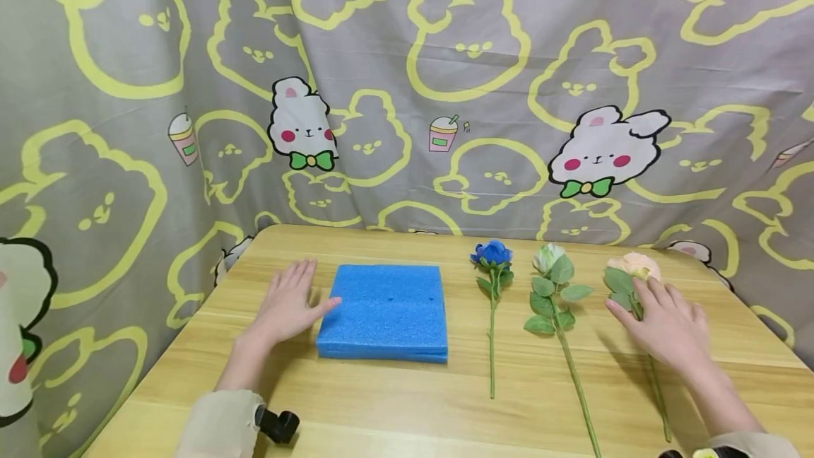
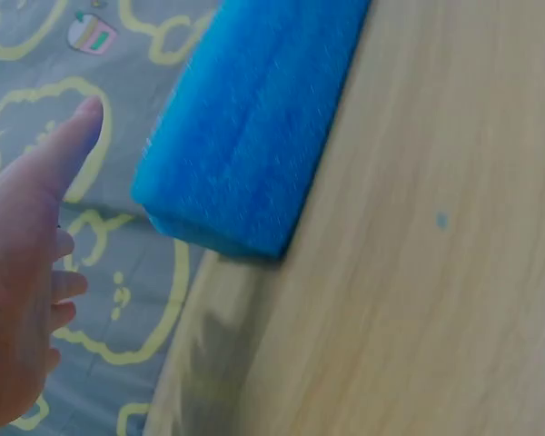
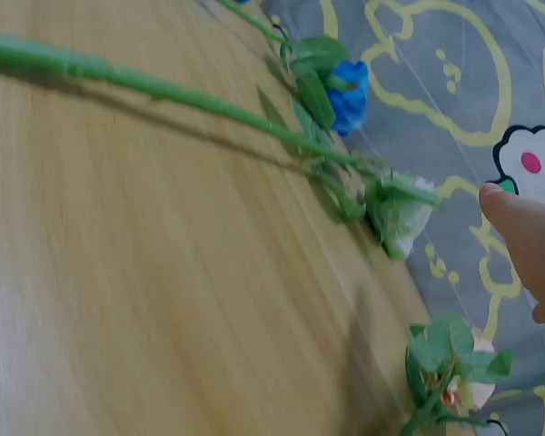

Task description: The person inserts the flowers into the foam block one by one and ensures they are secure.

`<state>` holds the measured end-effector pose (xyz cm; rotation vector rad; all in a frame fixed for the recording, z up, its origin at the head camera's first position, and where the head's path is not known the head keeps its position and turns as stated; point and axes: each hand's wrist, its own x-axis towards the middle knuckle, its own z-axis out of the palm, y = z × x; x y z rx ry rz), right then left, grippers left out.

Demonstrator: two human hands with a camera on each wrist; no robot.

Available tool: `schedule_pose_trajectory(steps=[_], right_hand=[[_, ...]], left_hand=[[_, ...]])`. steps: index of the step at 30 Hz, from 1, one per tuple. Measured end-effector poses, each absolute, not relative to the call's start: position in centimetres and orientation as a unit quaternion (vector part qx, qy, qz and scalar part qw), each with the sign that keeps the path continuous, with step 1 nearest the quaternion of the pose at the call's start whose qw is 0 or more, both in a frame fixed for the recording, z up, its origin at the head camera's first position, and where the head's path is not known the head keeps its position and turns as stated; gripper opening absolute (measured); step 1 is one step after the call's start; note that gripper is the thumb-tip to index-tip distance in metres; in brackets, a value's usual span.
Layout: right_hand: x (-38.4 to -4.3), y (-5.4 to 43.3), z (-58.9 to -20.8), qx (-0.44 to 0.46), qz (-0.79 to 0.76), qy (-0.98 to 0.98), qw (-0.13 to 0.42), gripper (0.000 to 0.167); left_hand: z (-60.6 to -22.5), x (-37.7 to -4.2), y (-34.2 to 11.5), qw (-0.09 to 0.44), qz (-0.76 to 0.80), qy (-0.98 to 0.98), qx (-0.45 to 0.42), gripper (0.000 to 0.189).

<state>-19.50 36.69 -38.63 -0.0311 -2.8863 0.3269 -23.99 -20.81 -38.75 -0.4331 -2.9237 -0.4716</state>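
Note:
My left hand (image 1: 286, 311) is spread beside a blue foam block (image 1: 384, 316), its thumb overlapping the block's left edge in the head view. The block is a thick square with a seam along its front side. In the left wrist view, the left hand (image 2: 18, 263) has a straight thumb and grips nothing. Over the stem of a peach artificial rose (image 1: 629, 263) hovers my right hand (image 1: 674, 327), fingers extended and holding nothing. Part of that stem is hidden behind it. To its left lie a white-green rose (image 1: 548, 258) and a blue rose (image 1: 494, 253), both with green leaves.
All of these lie on a wooden table (image 1: 394, 401). A grey curtain (image 1: 381, 182) with yellow bear outlines hangs behind the table and at its sides. The white-green rose's long stem (image 1: 575, 373) runs toward the table's near side.

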Motion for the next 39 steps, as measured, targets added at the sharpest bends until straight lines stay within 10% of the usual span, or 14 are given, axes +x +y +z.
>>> schedule_pose_trajectory(steps=[10,39], right_hand=[[-19.5,33.0,-36.6,0.026,0.236,-0.956,0.171,0.067],[-21.1,21.9,-39.8,-0.028,0.609,-0.792,-0.020,0.055]], left_hand=[[-38.7,-22.7,-19.9,0.008,-0.321,-0.934,-0.153,0.104],[-39.3,-21.3,-19.5,-0.097,-0.443,-0.880,-0.141,0.100]])
